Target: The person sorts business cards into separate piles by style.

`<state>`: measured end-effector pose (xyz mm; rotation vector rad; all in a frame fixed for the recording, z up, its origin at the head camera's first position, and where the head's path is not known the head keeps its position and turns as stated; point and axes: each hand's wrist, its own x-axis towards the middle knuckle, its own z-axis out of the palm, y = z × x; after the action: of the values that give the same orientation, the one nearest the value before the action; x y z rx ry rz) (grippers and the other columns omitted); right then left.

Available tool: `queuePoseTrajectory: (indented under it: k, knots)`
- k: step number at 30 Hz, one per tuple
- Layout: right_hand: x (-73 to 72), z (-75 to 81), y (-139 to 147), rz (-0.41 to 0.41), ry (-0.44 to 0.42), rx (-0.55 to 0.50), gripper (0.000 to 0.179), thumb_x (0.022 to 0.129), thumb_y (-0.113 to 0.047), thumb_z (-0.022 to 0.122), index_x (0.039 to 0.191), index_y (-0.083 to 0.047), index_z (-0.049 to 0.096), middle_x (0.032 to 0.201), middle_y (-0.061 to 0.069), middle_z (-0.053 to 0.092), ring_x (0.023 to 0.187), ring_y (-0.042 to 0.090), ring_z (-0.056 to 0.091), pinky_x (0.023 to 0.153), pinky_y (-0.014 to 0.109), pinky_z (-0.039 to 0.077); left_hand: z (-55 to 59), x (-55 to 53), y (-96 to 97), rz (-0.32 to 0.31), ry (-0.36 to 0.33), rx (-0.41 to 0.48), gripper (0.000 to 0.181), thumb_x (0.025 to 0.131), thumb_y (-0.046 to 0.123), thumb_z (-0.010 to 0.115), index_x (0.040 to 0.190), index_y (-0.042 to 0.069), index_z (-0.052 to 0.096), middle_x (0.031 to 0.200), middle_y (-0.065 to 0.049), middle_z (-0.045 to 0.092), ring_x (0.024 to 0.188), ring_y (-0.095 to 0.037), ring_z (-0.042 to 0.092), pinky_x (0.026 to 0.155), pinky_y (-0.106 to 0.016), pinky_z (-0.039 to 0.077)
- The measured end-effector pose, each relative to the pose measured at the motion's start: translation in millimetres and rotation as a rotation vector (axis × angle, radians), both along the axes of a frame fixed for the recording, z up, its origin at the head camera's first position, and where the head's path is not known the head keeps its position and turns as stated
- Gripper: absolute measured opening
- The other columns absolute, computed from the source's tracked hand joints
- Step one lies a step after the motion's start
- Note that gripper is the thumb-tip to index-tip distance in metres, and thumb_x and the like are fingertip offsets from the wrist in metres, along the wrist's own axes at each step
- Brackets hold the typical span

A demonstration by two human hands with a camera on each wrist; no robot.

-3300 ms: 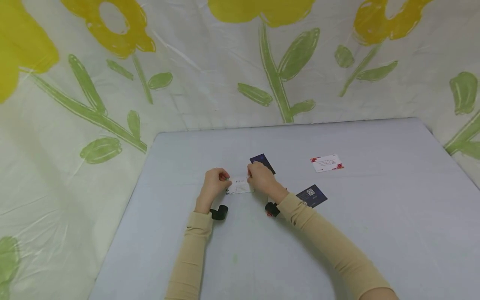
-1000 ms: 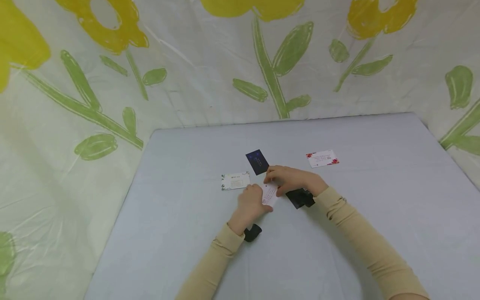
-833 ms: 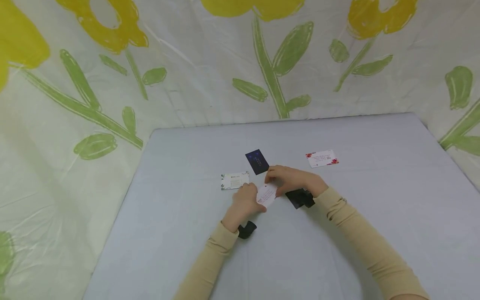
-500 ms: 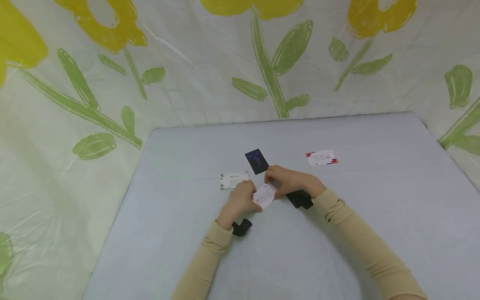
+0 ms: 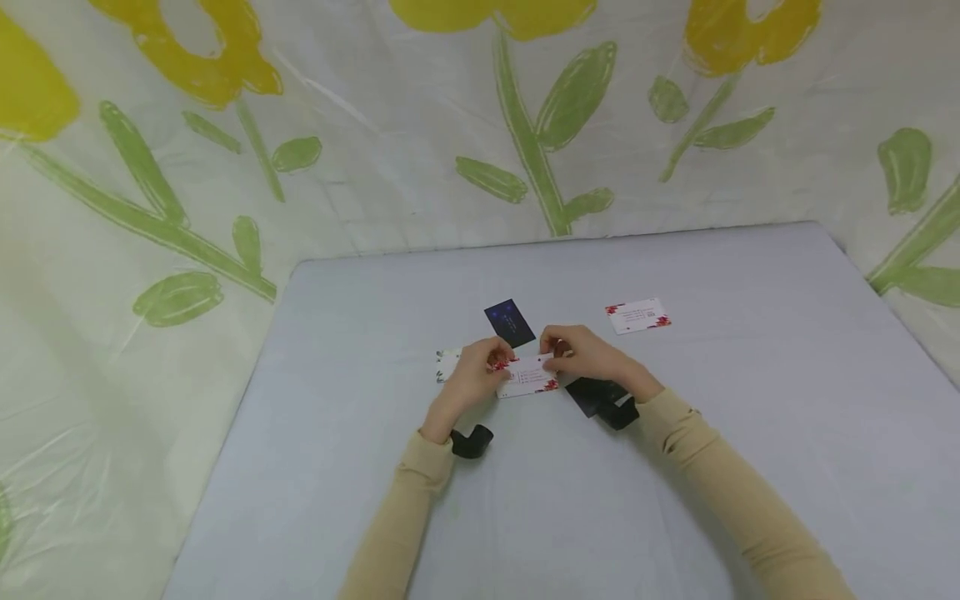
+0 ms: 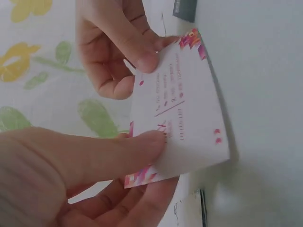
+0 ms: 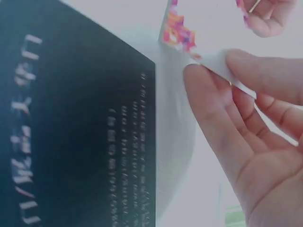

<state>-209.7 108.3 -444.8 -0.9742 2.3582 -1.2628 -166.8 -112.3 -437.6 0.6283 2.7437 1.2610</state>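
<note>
A white card with red flower corners [image 5: 529, 375] [image 6: 182, 113] is held just above the grey table [image 5: 675, 467] between both hands. My left hand [image 5: 480, 375] pinches its left end with thumb on top [image 6: 118, 156]. My right hand [image 5: 581, 354] pinches its right end [image 7: 208, 64]. A dark card [image 5: 592, 393] [image 7: 75, 137] lies on the table under my right wrist. Another dark blue card [image 5: 510, 322] lies just beyond the hands. A white card with green corners [image 5: 447, 365] lies partly hidden behind my left hand.
A second white card with red corners [image 5: 637, 317] lies to the far right on the table. A cloth with yellow flowers and green leaves [image 5: 555, 125] hangs behind and beside the table. Black wrist cameras [image 5: 471, 440] sit under both wrists.
Earlier both hands held the green-cornered card; it now lies on the table. The hands have since lifted the red-cornered card and turned it from tilted to level, shifting slightly left.
</note>
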Motion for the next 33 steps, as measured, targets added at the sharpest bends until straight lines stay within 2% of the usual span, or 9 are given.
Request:
queuePoseTrajectory:
  k: [5, 12, 16, 23, 33]
  knots:
    - [-5.2, 0.3, 3.8, -0.141, -0.071, -0.033, 0.011, 0.081, -0.002, 0.067, 0.089, -0.002, 0.059, 0.079, 0.007, 0.056, 0.065, 0.017, 0.055, 0.056, 0.027, 0.049, 0.9, -11.1, 4.7, 0.06, -0.011, 0.042, 0.013, 0.082, -0.007, 0.063, 0.093, -0.001, 0.064, 0.087, -0.01, 0.062, 0.08, -0.02, 0.057, 0.073, -0.029, 0.048]
    - [-7.6, 0.6, 1.4, -0.249, -0.118, 0.051, 0.011, 0.079, -0.003, 0.069, 0.086, 0.0, 0.061, 0.075, 0.007, 0.056, 0.058, 0.014, 0.053, 0.054, 0.026, 0.045, -2.9, -15.9, 13.8, 0.106, 0.003, -0.006, 0.01, 0.079, -0.006, 0.065, 0.088, -0.002, 0.065, 0.08, -0.01, 0.061, 0.071, -0.018, 0.052, 0.064, -0.023, 0.042]
    - [-5.1, 1.6, -2.0, -0.275, -0.097, 0.102, 0.011, 0.078, -0.002, 0.069, 0.084, 0.001, 0.061, 0.071, 0.006, 0.055, 0.057, 0.013, 0.05, 0.052, 0.025, 0.042, -5.1, -14.1, 17.5, 0.128, 0.029, -0.069, 0.008, 0.079, -0.004, 0.067, 0.086, -0.001, 0.065, 0.076, -0.008, 0.059, 0.068, -0.016, 0.049, 0.062, -0.024, 0.04]
    - [-3.5, 0.4, -8.5, -0.278, 0.035, 0.193, 0.01, 0.075, 0.0, 0.069, 0.08, 0.0, 0.06, 0.07, 0.006, 0.054, 0.066, 0.018, 0.048, 0.06, 0.027, 0.038, -6.4, -14.6, 22.9, 0.164, 0.047, -0.182, 0.008, 0.078, -0.003, 0.067, 0.085, 0.0, 0.066, 0.077, -0.008, 0.06, 0.071, -0.018, 0.051, 0.066, -0.029, 0.041]
    - [-2.9, 1.8, -13.8, -0.274, 0.07, 0.291, 0.008, 0.077, 0.001, 0.068, 0.08, 0.0, 0.06, 0.072, 0.007, 0.053, 0.07, 0.02, 0.048, 0.063, 0.029, 0.04, -4.1, -15.3, 27.0, 0.165, 0.055, -0.259, 0.008, 0.078, -0.001, 0.069, 0.086, 0.0, 0.066, 0.079, -0.008, 0.061, 0.072, -0.019, 0.052, 0.067, -0.031, 0.043]
